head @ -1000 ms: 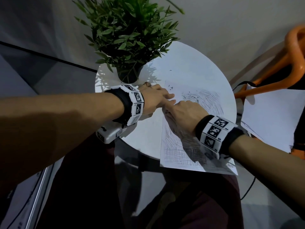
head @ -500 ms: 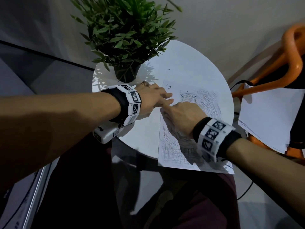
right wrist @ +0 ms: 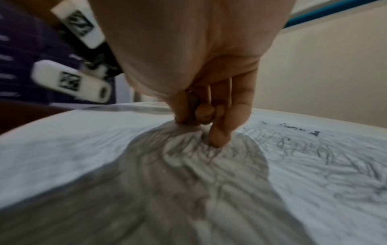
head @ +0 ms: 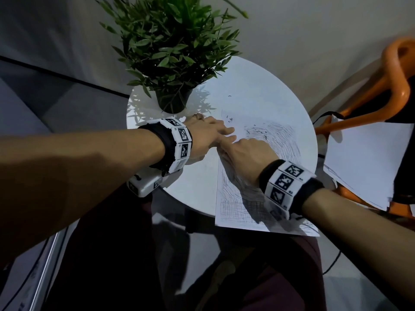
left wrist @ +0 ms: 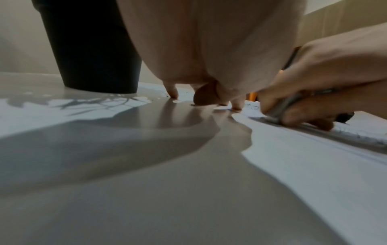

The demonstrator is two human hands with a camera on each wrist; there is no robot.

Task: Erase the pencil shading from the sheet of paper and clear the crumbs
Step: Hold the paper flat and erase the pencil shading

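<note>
Sheet of paper (head: 258, 205): white, flat on round table (head: 258, 90), right half; near edge overhangs table's near edge. Pencil shading (head: 283, 140) covers most of it. Dark crumbs (head: 230, 118) scattered near sheet's far-left corner.

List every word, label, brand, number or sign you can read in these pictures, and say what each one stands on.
No readable words, brands or numbers.
Left wristband: square black-and-white coded markers, patterns only; tiny characters beside them are too small to read.
Right wristband: the same kind of markers, small marks illegible.
Sheet of paper: pencil shading and scribble only, no writing.
Plant pot: plain, no label in view.
</note>
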